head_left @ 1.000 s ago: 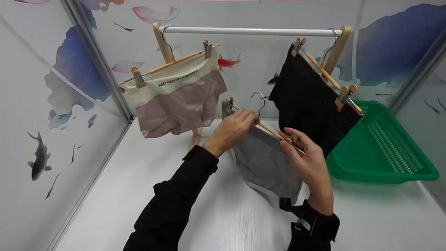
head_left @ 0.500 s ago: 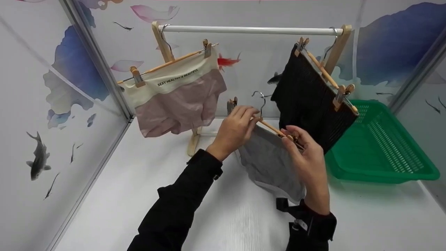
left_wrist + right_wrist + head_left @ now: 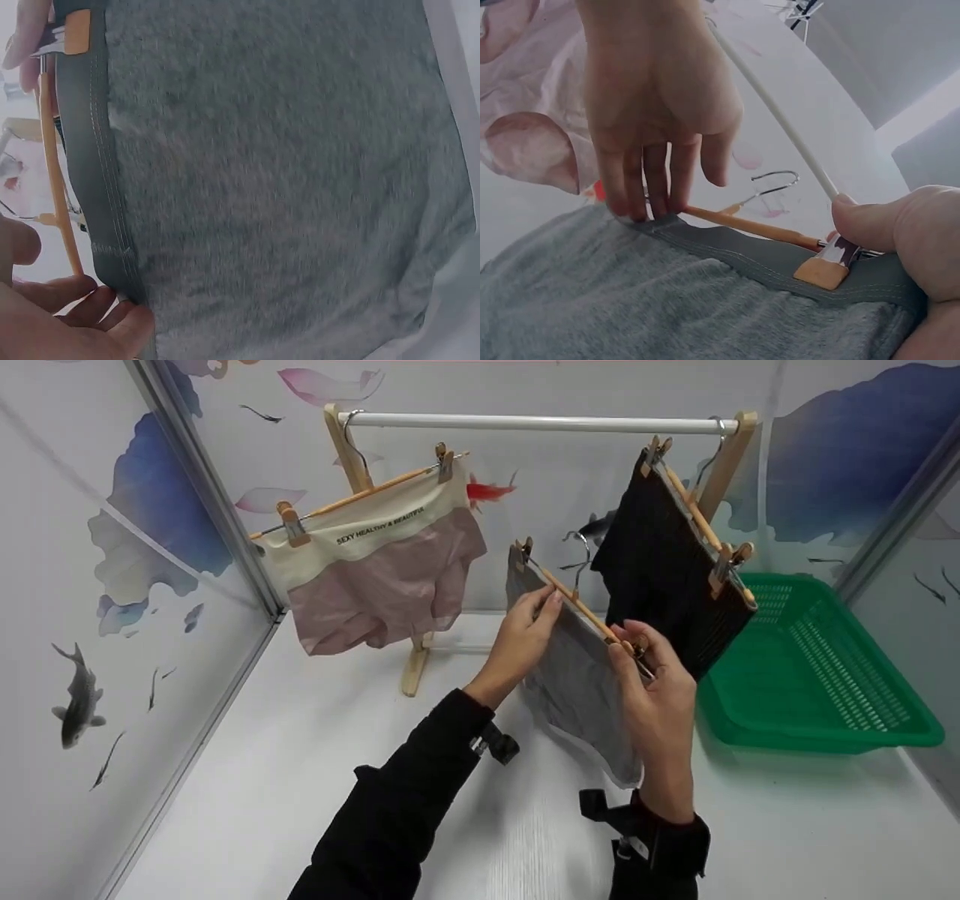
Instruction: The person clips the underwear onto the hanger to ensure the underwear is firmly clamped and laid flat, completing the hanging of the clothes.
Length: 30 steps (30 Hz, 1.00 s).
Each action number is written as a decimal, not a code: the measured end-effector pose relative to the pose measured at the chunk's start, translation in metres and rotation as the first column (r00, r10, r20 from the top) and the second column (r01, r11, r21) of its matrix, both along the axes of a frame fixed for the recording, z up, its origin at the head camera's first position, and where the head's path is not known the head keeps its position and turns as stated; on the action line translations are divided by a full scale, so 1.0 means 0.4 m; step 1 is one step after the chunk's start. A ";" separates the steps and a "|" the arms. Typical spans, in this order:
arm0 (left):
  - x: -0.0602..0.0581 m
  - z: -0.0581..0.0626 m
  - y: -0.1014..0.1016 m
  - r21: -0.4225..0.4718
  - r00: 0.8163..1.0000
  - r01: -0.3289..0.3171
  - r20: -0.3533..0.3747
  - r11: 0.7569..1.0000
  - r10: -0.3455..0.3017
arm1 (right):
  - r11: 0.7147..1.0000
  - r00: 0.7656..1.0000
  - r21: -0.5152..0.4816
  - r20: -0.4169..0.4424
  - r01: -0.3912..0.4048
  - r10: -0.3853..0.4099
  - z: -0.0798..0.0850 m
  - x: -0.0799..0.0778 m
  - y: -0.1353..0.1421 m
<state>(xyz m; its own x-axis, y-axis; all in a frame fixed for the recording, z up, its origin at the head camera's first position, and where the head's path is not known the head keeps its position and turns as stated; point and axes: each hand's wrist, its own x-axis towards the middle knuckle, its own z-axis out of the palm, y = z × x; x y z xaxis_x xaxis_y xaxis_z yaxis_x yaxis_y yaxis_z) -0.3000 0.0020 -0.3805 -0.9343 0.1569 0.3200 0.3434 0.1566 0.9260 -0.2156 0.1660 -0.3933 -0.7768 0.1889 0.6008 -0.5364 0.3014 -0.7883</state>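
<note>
Grey underpants (image 3: 574,679) hang by their waistband from a wooden clip hanger (image 3: 592,617), which slants between my hands above the table. My right hand (image 3: 664,701) grips the hanger's near end, with the thumb at the metal clip (image 3: 831,266) that pinches the waistband. At the middle of the bar, my left hand (image 3: 520,639) touches the waistband (image 3: 735,262) with its fingertips; the thumb stands apart from them. A second clip (image 3: 523,551) holds the far corner. The hanger's hook (image 3: 579,559) points up, free of any rail.
Pink-and-cream underpants (image 3: 390,570) hang on the left of the rack's white rail (image 3: 540,423). A black ribbed garment (image 3: 660,570) hangs on the right, close behind the grey pair. At the right stands a green basket (image 3: 825,739) on the white table (image 3: 247,787).
The hanger with the grey underpants has turned, its far end rising and shifting right. My left hand has slid down from over the bar to the waistband. My right hand keeps its grip.
</note>
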 end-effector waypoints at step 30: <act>-0.044 0.096 0.012 0.383 0.982 0.187 -0.037 0.905 -0.187 | 0.980 0.981 -0.084 -0.092 -0.181 0.173 0.059 0.035 -0.111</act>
